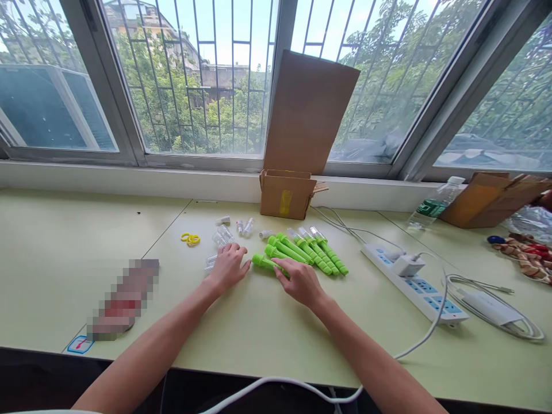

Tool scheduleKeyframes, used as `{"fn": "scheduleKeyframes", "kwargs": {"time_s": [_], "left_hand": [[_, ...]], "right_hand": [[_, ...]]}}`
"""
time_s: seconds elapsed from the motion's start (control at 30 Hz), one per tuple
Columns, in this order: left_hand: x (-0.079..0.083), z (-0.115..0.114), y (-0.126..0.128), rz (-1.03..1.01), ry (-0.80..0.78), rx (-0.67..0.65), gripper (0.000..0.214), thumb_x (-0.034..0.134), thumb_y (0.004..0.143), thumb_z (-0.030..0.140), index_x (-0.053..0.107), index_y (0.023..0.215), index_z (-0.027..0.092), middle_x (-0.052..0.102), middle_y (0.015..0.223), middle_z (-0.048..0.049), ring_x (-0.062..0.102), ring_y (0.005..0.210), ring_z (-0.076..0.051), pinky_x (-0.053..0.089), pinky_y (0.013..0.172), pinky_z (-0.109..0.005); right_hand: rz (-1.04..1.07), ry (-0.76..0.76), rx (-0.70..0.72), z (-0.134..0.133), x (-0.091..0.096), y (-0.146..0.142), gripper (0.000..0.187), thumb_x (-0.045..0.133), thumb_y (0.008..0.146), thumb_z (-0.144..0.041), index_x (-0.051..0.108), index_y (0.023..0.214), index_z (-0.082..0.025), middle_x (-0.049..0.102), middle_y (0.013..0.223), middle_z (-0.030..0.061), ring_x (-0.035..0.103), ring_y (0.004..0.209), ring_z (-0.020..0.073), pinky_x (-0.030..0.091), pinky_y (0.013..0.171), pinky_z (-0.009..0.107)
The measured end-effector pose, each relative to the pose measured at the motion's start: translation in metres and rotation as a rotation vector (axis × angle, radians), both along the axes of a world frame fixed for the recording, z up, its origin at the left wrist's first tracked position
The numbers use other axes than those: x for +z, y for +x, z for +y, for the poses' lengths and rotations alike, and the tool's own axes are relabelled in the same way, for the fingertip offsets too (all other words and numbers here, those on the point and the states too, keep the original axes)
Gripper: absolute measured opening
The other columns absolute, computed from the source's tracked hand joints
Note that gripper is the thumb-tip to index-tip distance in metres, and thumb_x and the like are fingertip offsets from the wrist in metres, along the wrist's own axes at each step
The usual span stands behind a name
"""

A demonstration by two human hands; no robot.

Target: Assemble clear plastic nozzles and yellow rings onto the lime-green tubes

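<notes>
My right hand (299,280) lies over a green plastic spike (261,261), its fingers around the spike's body and the ridged head sticking out to the left. My left hand (230,266) rests on the table left of that head, fingers curved and thumb held apart. Clear plastic tubes (222,236) lie just beyond the left hand, and another clear piece (210,261) is partly hidden beside it. Several uncapped green spikes (285,249) lie beyond my right hand. To their right are green spikes with clear tubes on their heads (319,250).
Yellow-handled scissors (190,238) lie at left; a blurred object (123,302) is nearer. An open cardboard box (284,195) stands by the window. At right are a white power strip (416,284), a coiled cable with adapter (491,306) and a plastic bottle (435,204).
</notes>
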State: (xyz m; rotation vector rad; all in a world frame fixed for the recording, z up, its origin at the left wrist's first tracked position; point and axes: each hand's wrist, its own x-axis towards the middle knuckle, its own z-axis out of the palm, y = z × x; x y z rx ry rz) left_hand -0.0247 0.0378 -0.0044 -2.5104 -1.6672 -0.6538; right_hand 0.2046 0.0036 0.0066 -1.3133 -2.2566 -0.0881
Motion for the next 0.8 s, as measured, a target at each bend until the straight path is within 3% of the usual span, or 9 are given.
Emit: {"fn": "scheduleKeyframes", "kwargs": {"time_s": [0.2, 0.47, 0.63, 0.8], "left_hand": [[0.005, 0.002, -0.003, -0.026, 0.024, 0.031, 0.025, 0.049, 0.089, 0.038, 0.060, 0.104, 0.021, 0.060, 0.106, -0.0088, 0.053, 0.104, -0.026, 0.040, 0.091, -0.041], [0.015, 0.012, -0.019, -0.041, 0.131, 0.298, 0.040, 0.046, 0.090, 0.043, 0.056, 0.119, 0.018, 0.058, 0.116, -0.0133, 0.051, 0.107, -0.030, 0.040, 0.089, -0.042], [0.012, 0.015, -0.023, -0.008, 0.023, 0.419, 0.050, 0.039, 0.091, 0.050, 0.054, 0.123, 0.015, 0.057, 0.118, -0.0162, 0.051, 0.109, -0.033, 0.037, 0.090, -0.045], [0.011, 0.017, -0.024, -0.029, -0.088, 0.426, 0.055, 0.030, 0.093, 0.055, 0.053, 0.125, 0.016, 0.057, 0.119, -0.0169, 0.051, 0.111, -0.033, 0.036, 0.091, -0.046]], "right_hand": [[-0.028, -0.008, -0.002, 0.000, 0.000, 0.001, 0.030, 0.046, 0.093, -0.029, 0.066, 0.114, -0.023, 0.072, 0.105, 0.0050, 0.068, 0.088, 0.0197, 0.050, 0.067, 0.028], [-0.046, 0.007, -0.005, 0.001, -0.001, 0.002, 0.030, 0.045, 0.093, -0.029, 0.067, 0.112, -0.023, 0.071, 0.102, 0.0052, 0.067, 0.077, 0.0179, 0.046, 0.061, 0.027], [-0.024, 0.062, -0.010, 0.001, -0.002, 0.002, 0.030, 0.045, 0.092, -0.028, 0.069, 0.109, -0.022, 0.071, 0.089, 0.0054, 0.060, 0.056, 0.0131, 0.040, 0.054, 0.026], [-0.021, 0.079, -0.005, 0.002, -0.003, 0.002, 0.029, 0.045, 0.093, -0.029, 0.069, 0.108, -0.021, 0.069, 0.082, 0.0042, 0.055, 0.050, 0.0117, 0.037, 0.052, 0.027]]}}
